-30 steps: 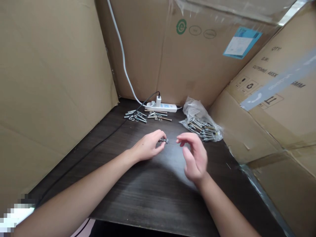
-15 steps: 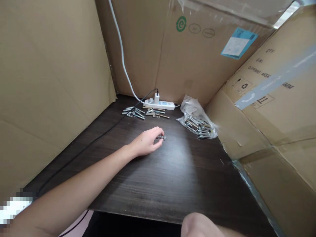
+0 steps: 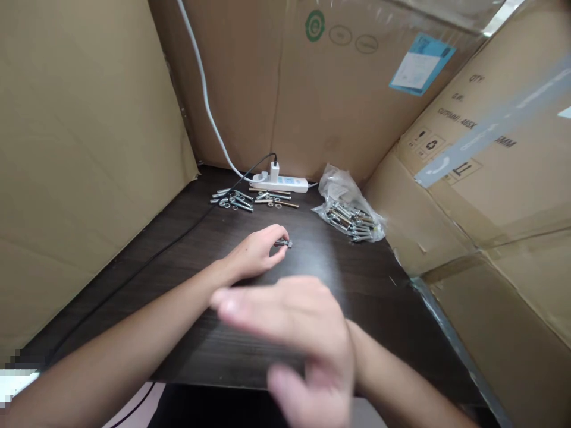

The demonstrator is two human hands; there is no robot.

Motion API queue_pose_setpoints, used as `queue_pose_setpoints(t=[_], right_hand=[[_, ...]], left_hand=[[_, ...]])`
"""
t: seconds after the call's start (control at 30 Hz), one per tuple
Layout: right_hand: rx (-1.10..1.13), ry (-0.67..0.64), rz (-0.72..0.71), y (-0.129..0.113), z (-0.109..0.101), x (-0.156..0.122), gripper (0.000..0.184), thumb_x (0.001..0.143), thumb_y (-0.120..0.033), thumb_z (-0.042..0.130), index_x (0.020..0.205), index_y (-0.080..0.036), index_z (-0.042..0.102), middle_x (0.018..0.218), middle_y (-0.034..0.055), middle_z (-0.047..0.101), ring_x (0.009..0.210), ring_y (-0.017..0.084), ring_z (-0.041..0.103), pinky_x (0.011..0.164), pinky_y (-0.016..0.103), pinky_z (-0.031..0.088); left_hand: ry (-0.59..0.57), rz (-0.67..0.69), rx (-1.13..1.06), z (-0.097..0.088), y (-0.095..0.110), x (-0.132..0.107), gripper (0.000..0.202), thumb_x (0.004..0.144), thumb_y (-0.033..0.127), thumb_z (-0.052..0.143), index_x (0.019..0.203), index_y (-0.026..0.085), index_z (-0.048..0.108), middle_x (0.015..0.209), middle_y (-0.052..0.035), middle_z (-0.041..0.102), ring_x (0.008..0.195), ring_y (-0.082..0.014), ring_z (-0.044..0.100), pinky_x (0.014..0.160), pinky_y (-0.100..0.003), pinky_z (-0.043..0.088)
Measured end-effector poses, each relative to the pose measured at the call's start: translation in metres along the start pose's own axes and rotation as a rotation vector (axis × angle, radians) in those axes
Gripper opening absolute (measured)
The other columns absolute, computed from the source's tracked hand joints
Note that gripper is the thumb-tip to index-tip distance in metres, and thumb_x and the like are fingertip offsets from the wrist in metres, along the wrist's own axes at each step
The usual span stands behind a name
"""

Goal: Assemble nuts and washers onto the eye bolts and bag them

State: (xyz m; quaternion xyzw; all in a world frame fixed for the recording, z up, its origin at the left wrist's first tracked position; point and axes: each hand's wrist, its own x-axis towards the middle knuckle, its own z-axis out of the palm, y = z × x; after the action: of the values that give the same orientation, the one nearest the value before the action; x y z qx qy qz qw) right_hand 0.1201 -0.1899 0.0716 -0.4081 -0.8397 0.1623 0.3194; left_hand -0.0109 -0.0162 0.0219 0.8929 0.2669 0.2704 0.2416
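My left hand [image 3: 256, 252] is at the middle of the dark table [image 3: 366, 279], its thumb and fingertips closed around a small bolt [image 3: 284, 243] whose nut end pokes out to the right. My right hand [image 3: 307, 333], blurred, is raised in front of me at the near side, its fingers reaching left and its thumb well apart from them, so that grip is wide.

Beyond my left hand, on the far side, a left heap of bolts [image 3: 243, 206] and a right heap of bolts [image 3: 280, 197] lie side by side, with washers among them. The power strip [image 3: 292, 186] sits just behind the right heap. Far right, a clear plastic bag [image 3: 334, 187] holds many more bolts, near the right cardboard box [image 3: 383, 199].
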Motion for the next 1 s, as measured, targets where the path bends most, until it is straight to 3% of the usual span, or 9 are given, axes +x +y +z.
queue_pose_setpoints(t=[0.03, 0.1, 0.17, 0.27, 0.63, 0.87, 1.0], right_hand=[[0.016, 0.043, -0.073, 0.017, -0.016, 0.036, 0.038, 0.077, -0.035, 0.045, 0.109, -0.029, 0.066, 0.096, 0.0031, 0.07, 0.086, 0.019, 0.067, 0.075, 0.032, 0.055], [-0.042, 0.178, -0.076, 0.057, -0.026, 0.067, 0.031, 0.08, -0.021, 0.046, 0.102, -0.025, 0.067, 0.093, 0.0038, 0.071, 0.085, 0.018, 0.066, 0.08, 0.032, 0.052], [-0.123, 0.278, 0.054, 0.092, -0.018, 0.062, 0.023, 0.08, -0.018, 0.048, 0.092, -0.022, 0.067, 0.086, 0.0051, 0.07, 0.081, 0.019, 0.064, 0.077, 0.032, 0.051], [-0.139, 0.282, 0.223, 0.123, -0.001, 0.042, 0.022, 0.081, -0.02, 0.052, 0.1, -0.02, 0.062, 0.089, 0.0055, 0.067, 0.073, 0.017, 0.061, 0.069, 0.029, 0.049], [-0.071, 0.145, 0.26, 0.131, 0.004, 0.045, 0.015, 0.09, -0.029, 0.049, 0.097, -0.021, 0.058, 0.085, 0.003, 0.064, 0.071, 0.014, 0.059, 0.062, 0.025, 0.043], [-0.081, 0.128, 0.279, 0.138, 0.006, 0.046, 0.03, 0.096, -0.029, 0.037, 0.073, -0.021, 0.056, 0.07, 0.0011, 0.06, 0.067, 0.014, 0.056, 0.065, 0.026, 0.04], [-0.045, 0.187, 0.319, 0.139, 0.005, 0.045, 0.012, 0.09, -0.026, 0.046, 0.09, -0.022, 0.057, 0.079, 0.0014, 0.063, 0.068, 0.014, 0.057, 0.062, 0.025, 0.043]], left_hand=[[-0.011, -0.006, -0.008, 0.0, 0.0, 0.0, 0.014, 0.084, 0.021, 0.048, 0.096, 0.019, 0.053, 0.092, -0.0015, 0.059, 0.082, -0.0144, 0.057, 0.074, -0.026, 0.046], [-0.02, -0.011, -0.013, -0.001, 0.001, 0.001, 0.014, 0.083, 0.022, 0.05, 0.097, 0.019, 0.053, 0.092, -0.0016, 0.059, 0.083, -0.0149, 0.057, 0.074, -0.026, 0.047], [-0.005, -0.01, -0.004, -0.001, 0.001, 0.0, 0.014, 0.083, 0.021, 0.05, 0.097, 0.019, 0.053, 0.093, -0.0024, 0.059, 0.083, -0.0152, 0.057, 0.075, -0.027, 0.046], [0.022, -0.008, 0.004, -0.001, 0.002, 0.0, 0.014, 0.085, 0.021, 0.048, 0.097, 0.019, 0.054, 0.093, -0.0029, 0.06, 0.082, -0.0147, 0.057, 0.075, -0.027, 0.046], [-0.001, -0.013, 0.011, 0.0, 0.001, 0.001, 0.013, 0.087, 0.024, 0.047, 0.097, 0.019, 0.053, 0.092, -0.0026, 0.059, 0.081, -0.0142, 0.057, 0.072, -0.026, 0.046], [-0.006, 0.004, 0.005, 0.001, -0.004, 0.003, 0.014, 0.086, 0.021, 0.046, 0.098, 0.018, 0.053, 0.093, -0.0037, 0.059, 0.083, -0.0146, 0.056, 0.076, -0.027, 0.046], [-0.014, -0.018, 0.003, 0.001, -0.007, 0.004, 0.014, 0.086, 0.021, 0.047, 0.098, 0.019, 0.053, 0.094, -0.0035, 0.059, 0.082, -0.0146, 0.056, 0.075, -0.027, 0.046]])
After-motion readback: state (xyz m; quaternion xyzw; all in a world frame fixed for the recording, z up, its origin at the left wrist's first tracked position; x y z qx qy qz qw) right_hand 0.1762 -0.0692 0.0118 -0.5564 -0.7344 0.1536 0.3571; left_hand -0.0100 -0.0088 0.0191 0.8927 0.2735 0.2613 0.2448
